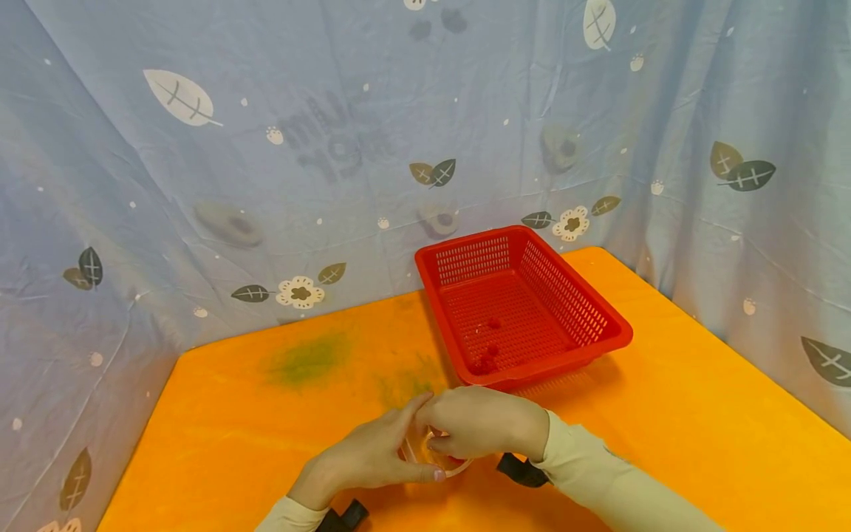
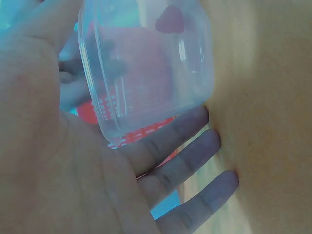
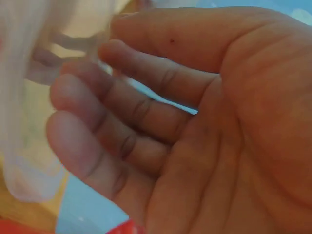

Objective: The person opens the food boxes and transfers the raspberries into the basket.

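A clear plastic container (image 2: 151, 68) stands on the orange table, and my left hand (image 1: 372, 451) holds it, with the thumb on its near side and the other fingers spread along its wall. A small, dark red, berry-like piece (image 2: 170, 19) shows through the plastic near its bottom. My right hand (image 1: 482, 421) reaches over the container's mouth from the right, back of the hand up. Its fingers (image 3: 83, 141) are loosely bent beside the container wall, and I see nothing between them. The fingertips partly hide the container's inside in the head view.
Just beyond my hands, a red slotted plastic basket (image 1: 605, 341) sits on the orange table (image 1: 226, 414). Several small red pieces (image 1: 488, 360) lie in it, toward its near left corner. A blue patterned curtain (image 1: 359, 148) hangs along the back and sides.
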`<state>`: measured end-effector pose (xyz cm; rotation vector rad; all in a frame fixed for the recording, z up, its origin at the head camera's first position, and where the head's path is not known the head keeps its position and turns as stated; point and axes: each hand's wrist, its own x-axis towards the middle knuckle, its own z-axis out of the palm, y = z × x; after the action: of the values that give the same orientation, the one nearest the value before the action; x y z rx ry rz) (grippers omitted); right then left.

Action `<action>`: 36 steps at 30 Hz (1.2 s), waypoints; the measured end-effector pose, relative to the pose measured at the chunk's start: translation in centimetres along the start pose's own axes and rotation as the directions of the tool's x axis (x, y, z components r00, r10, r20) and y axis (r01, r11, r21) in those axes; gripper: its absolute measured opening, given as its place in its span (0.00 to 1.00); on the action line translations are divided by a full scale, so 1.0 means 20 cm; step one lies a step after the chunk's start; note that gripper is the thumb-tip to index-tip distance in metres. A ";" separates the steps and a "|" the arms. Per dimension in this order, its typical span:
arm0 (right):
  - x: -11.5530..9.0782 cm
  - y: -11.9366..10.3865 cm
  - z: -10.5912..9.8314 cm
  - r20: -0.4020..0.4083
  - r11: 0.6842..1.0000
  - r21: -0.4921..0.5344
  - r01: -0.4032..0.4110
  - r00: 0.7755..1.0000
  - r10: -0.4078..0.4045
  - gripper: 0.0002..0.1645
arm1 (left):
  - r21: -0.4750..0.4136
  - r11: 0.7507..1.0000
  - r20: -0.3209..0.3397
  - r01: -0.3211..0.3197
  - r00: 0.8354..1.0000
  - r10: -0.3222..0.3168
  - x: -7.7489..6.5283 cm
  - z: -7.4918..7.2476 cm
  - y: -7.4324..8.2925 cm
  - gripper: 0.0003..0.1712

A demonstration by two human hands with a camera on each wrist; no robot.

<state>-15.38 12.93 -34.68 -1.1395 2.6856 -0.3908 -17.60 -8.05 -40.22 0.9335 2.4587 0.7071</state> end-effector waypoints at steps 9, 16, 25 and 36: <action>0.03 0.00 0.13 -0.021 0.964 -0.264 0.034 0.999 -0.041 0.07 | -0.037 0.999 0.007 0.004 1.000 -0.004 0.01 0.00 0.00 0.63; 0.04 -0.01 0.17 -0.019 0.961 -0.274 -0.027 1.000 0.022 0.18 | -0.045 0.999 0.010 -0.011 1.000 0.012 0.01 0.00 0.00 0.63; 0.06 -0.01 0.18 0.051 0.967 -0.255 -0.022 0.998 0.036 0.21 | -0.070 0.997 0.023 -0.013 1.000 0.014 0.01 0.00 0.00 0.62; 0.07 0.01 0.16 0.187 0.994 -0.101 -0.040 0.981 0.059 0.22 | -0.063 0.998 0.028 -0.021 0.999 0.023 0.01 0.00 -0.01 0.62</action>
<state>-15.58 11.60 -37.82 -1.0733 2.5832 -0.1370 -17.84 -7.91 -40.34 0.9419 2.3907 0.7690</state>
